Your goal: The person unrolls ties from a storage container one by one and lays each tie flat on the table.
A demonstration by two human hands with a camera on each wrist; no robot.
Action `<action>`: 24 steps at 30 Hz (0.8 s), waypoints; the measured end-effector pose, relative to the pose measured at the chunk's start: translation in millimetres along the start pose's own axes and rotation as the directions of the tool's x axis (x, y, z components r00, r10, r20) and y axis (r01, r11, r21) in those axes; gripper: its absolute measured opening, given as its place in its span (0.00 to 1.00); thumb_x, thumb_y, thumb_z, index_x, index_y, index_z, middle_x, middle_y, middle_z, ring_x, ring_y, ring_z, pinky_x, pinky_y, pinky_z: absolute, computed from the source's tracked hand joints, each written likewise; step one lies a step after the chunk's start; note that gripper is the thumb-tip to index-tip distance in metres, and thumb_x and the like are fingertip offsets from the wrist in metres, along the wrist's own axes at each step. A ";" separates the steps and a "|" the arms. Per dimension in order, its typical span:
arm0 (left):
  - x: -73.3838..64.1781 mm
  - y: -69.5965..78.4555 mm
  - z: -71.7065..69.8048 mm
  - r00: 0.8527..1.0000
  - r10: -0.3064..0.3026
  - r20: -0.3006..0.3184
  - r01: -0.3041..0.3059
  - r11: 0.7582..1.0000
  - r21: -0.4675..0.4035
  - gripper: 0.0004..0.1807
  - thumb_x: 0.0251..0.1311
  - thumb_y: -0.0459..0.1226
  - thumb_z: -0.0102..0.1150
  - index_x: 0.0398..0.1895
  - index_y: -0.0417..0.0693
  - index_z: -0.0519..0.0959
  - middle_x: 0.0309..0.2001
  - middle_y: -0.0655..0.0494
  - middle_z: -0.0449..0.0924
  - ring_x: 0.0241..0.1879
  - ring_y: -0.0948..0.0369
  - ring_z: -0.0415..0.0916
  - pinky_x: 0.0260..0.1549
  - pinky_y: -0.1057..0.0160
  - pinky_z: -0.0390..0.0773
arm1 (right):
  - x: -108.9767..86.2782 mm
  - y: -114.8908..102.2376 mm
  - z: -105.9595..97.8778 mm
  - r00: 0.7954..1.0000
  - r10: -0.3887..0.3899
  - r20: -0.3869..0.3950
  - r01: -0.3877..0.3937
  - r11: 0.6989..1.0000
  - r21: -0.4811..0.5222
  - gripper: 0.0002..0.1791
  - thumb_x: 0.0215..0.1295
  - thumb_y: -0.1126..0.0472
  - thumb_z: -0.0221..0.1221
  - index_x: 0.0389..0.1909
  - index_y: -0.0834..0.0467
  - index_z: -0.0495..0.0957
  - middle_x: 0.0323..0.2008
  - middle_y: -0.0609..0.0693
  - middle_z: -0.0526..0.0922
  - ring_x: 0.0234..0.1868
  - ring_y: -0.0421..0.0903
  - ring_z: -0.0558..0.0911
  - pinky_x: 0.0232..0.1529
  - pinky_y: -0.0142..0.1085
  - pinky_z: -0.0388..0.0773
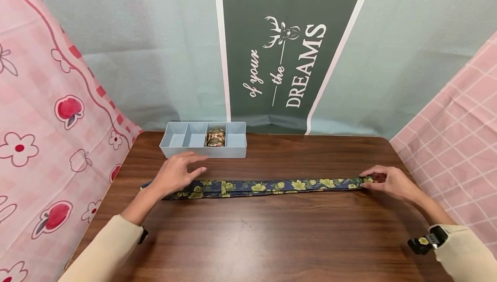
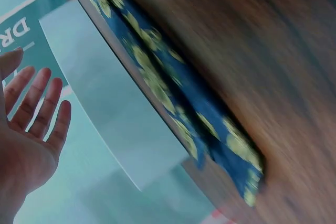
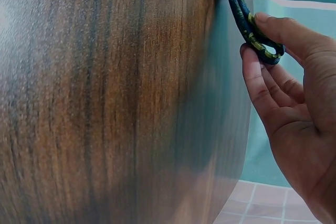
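A navy necktie (image 1: 287, 186) with yellow flowers lies folded lengthwise across the table, its pointed ends at the left. At its right end, my right hand (image 1: 394, 183) pinches the fold between thumb and fingers; the right wrist view shows the looped fold of the necktie (image 3: 257, 43) there. My left hand (image 1: 176, 173) hovers over the left part, fingers extended and holding nothing. In the left wrist view the left hand (image 2: 31, 129) is apart from the necktie (image 2: 157, 77), with spread fingers.
A pale blue divided box (image 1: 186, 151) stands at the table's back left. One of its compartments holds a rolled patterned tie (image 1: 215, 137). The brown wooden table (image 1: 248, 239) meets a hanging curtain (image 1: 155, 57) at the back, with pink cloths at both sides.
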State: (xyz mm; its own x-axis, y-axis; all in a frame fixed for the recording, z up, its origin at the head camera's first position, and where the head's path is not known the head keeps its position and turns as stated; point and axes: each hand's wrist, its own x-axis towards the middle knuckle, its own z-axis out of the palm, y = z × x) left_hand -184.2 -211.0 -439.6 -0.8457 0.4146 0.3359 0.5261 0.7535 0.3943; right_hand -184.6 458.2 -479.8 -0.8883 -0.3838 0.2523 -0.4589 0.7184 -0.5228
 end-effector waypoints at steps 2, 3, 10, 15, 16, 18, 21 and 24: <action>-4.7 -7.2 -4.5 1.000 -0.016 -0.002 0.016 1.000 0.011 0.19 0.65 0.41 0.74 0.59 0.52 0.89 0.52 0.49 0.89 0.49 0.48 0.87 0.45 0.42 0.85 | 0.1 -0.5 -0.2 1.000 -0.001 -0.003 0.001 1.000 -0.005 0.19 0.50 0.71 0.80 0.44 0.54 0.90 0.29 0.39 0.84 0.27 0.31 0.77 0.27 0.22 0.72; -7.3 -11.5 -6.7 1.000 -0.024 -0.006 0.024 1.000 0.018 0.19 0.65 0.41 0.74 0.59 0.51 0.89 0.52 0.48 0.89 0.49 0.47 0.87 0.46 0.41 0.85 | 0.4 -0.9 -0.4 1.000 -0.001 -0.003 0.001 1.000 -0.005 0.19 0.50 0.71 0.80 0.44 0.54 0.90 0.29 0.39 0.84 0.27 0.31 0.77 0.28 0.22 0.72; -29.4 -40.9 -21.2 0.994 -0.101 -0.031 0.102 0.994 0.036 0.20 0.64 0.40 0.75 0.58 0.46 0.89 0.52 0.43 0.89 0.51 0.42 0.86 0.48 0.36 0.82 | 1.3 -2.0 -2.5 1.000 -0.009 0.006 0.009 1.000 0.008 0.19 0.51 0.72 0.79 0.44 0.55 0.90 0.32 0.44 0.87 0.29 0.31 0.78 0.30 0.21 0.74; -44.4 -52.8 -30.9 0.985 -0.173 0.007 0.172 0.983 0.057 0.23 0.64 0.43 0.75 0.60 0.47 0.87 0.55 0.38 0.87 0.54 0.38 0.83 0.49 0.32 0.80 | 2.7 -3.9 -2.8 1.000 -0.012 0.003 0.012 1.000 0.006 0.18 0.51 0.72 0.79 0.44 0.55 0.90 0.32 0.43 0.87 0.29 0.30 0.78 0.31 0.20 0.74; -47.3 -54.7 -32.8 0.981 -0.190 0.021 0.189 0.980 0.061 0.23 0.64 0.43 0.74 0.61 0.47 0.87 0.56 0.38 0.86 0.56 0.37 0.81 0.50 0.31 0.79 | 3.0 -4.4 -2.8 1.000 -0.011 0.002 0.011 1.000 0.010 0.18 0.51 0.72 0.79 0.43 0.55 0.90 0.33 0.43 0.87 0.30 0.30 0.78 0.31 0.20 0.75; -52.7 -57.9 -36.0 0.973 -0.223 0.053 0.219 0.973 0.070 0.25 0.65 0.45 0.74 0.63 0.46 0.86 0.58 0.37 0.85 0.58 0.36 0.79 0.50 0.29 0.78 | 3.6 -5.6 -2.9 1.000 -0.011 0.002 0.011 1.000 0.012 0.18 0.51 0.72 0.79 0.43 0.55 0.90 0.33 0.42 0.87 0.30 0.30 0.78 0.31 0.19 0.75; -60.9 -63.3 -38.3 0.962 -0.258 0.087 0.251 0.964 0.083 0.27 0.66 0.48 0.73 0.64 0.46 0.85 0.60 0.36 0.83 0.60 0.34 0.77 0.51 0.27 0.77 | 4.3 -6.8 -3.1 1.000 -0.011 0.004 0.011 1.000 0.020 0.18 0.51 0.72 0.79 0.43 0.55 0.90 0.33 0.42 0.87 0.30 0.30 0.78 0.32 0.19 0.75; -68.4 -67.1 -38.9 0.953 -0.280 0.112 0.271 0.958 0.090 0.28 0.66 0.50 0.73 0.64 0.45 0.85 0.60 0.34 0.83 0.60 0.34 0.78 0.50 0.28 0.77 | 4.9 -7.8 -3.4 1.000 -0.013 0.006 0.012 1.000 0.023 0.18 0.52 0.72 0.78 0.43 0.56 0.90 0.32 0.42 0.86 0.30 0.30 0.78 0.31 0.20 0.75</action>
State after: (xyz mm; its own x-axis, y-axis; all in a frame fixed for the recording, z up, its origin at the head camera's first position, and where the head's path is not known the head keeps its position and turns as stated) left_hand -158.1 -309.7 -455.8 -0.9637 0.2412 0.1144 0.2669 0.8806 0.3916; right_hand -185.5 452.7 -471.8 -0.8823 -0.3963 0.2539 -0.4693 0.7003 -0.5379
